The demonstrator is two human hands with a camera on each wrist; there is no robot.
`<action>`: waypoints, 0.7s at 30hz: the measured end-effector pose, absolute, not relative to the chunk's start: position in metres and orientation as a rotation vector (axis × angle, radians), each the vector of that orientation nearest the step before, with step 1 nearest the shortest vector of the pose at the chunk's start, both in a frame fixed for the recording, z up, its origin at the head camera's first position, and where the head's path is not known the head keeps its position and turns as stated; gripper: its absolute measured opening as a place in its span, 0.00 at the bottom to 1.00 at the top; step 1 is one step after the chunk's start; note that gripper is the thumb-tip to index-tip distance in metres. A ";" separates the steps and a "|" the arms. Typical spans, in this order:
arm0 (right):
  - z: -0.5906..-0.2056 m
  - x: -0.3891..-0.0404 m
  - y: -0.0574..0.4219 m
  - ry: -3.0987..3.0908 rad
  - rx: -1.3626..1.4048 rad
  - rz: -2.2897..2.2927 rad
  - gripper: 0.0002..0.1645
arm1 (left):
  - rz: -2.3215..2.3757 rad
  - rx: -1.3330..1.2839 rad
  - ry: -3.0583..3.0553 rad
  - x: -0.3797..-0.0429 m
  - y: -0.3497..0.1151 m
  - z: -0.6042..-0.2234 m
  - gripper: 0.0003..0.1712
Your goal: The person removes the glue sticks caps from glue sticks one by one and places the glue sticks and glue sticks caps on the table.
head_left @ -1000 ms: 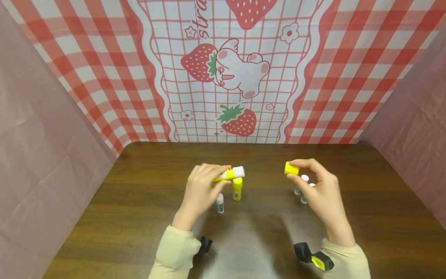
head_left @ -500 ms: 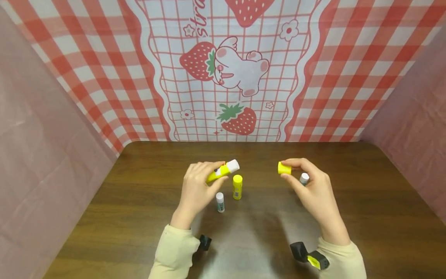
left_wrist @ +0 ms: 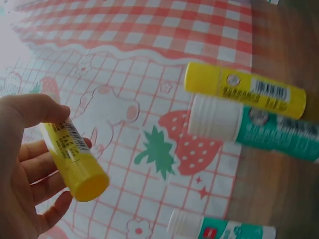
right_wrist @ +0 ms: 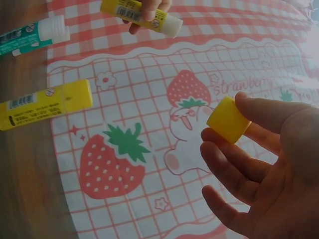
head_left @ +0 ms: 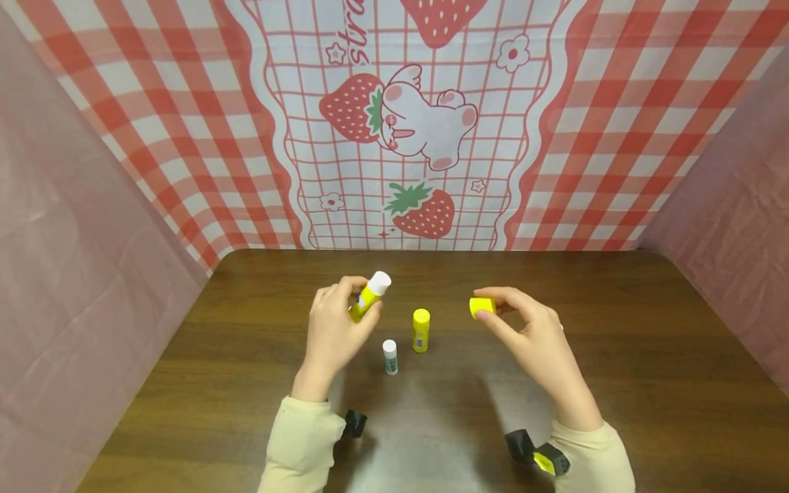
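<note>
My left hand (head_left: pixel 329 332) grips an uncapped yellow glue stick (head_left: pixel 368 299), its white end tilted up and to the right. In the left wrist view the yellow base of that glue stick (left_wrist: pixel 84 177) points toward the camera. Between thumb and fingertips my right hand (head_left: pixel 536 335) pinches a yellow cap (head_left: pixel 482 307), held level with the glue stick but well apart from it. On the table between the hands stand a capped yellow glue stick (head_left: pixel 421 331) and, nearer the left wrist, a smaller white-and-green glue stick (head_left: pixel 390 357).
The brown wooden table (head_left: pixel 431 424) ends at a red-and-white strawberry cloth (head_left: pixel 422 137) hanging behind it. Another white-and-green glue stick (left_wrist: pixel 239 229) shows low in the left wrist view. My right hand mostly hides what stands behind it in the head view.
My left hand has drawn left, and its glue stick has turned more upright. My right hand has moved left with the cap, covering the white-topped glue sticks behind it.
</note>
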State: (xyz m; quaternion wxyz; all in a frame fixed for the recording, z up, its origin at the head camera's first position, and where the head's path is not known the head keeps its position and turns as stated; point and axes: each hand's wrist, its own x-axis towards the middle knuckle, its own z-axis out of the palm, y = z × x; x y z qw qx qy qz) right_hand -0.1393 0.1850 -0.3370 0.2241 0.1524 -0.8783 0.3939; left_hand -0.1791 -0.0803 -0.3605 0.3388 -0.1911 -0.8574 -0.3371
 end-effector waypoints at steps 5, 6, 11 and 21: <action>-0.343 -0.144 0.180 -2.533 0.419 1.073 0.20 | -0.925 -0.392 -2.254 -0.181 -0.091 -0.360 0.16; -0.345 -0.145 0.179 -2.552 0.412 1.065 0.21 | -0.933 -0.379 -2.259 -0.181 -0.093 -0.360 0.16; -0.355 -0.152 0.175 -2.622 0.388 1.043 0.23 | -0.968 -0.267 -2.319 -0.184 -0.098 -0.362 0.16; -0.369 -0.160 0.173 -2.653 0.371 0.965 0.19 | -0.977 -0.022 -2.368 -0.189 -0.113 -0.366 0.17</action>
